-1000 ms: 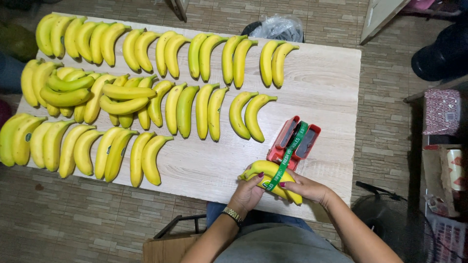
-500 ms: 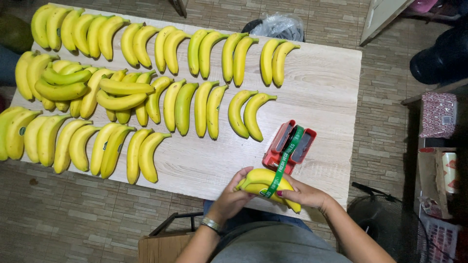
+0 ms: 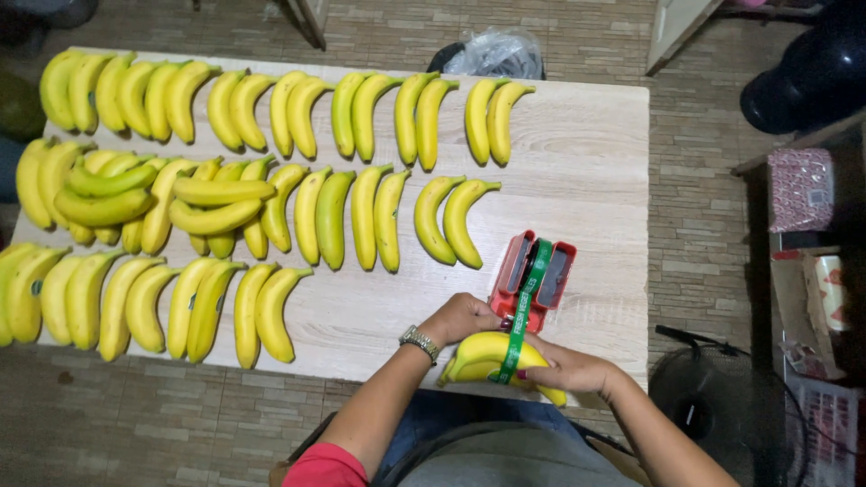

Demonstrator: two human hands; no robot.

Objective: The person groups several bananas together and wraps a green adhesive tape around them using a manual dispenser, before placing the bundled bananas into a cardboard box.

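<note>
Both hands meet at the near edge of the table (image 3: pixel 577 180), closed around a pair of yellow bananas (image 3: pixel 483 353). The right hand (image 3: pixel 570 368) cups the pair from underneath on its right side, fingers wrapped around the fruit. The left hand (image 3: pixel 462 317) rests on top of the pair at its upper end, fingers curled down against it, a metal wristwatch (image 3: pixel 419 342) on that wrist. A green tape (image 3: pixel 516 334) crosses the bananas and runs up and away from them into a red tape dispenser (image 3: pixel 533 278), which sits on the tabletop just beyond the hands. Whether the left fingers pinch the tape itself is hard to tell.

Farther out, the light wooden table carries three rows of bananas laid in pairs: a far row (image 3: pixel 271 108), a middle row (image 3: pixel 361 215) with a loose heap at its left end, and a near row (image 3: pixel 171 302) on the left. A few are greener than the rest. Beyond the far edge a dark bag with clear plastic (image 3: pixel 496 52) lies on the tiled floor, and a fan (image 3: pixel 722 406) stands to the right.
</note>
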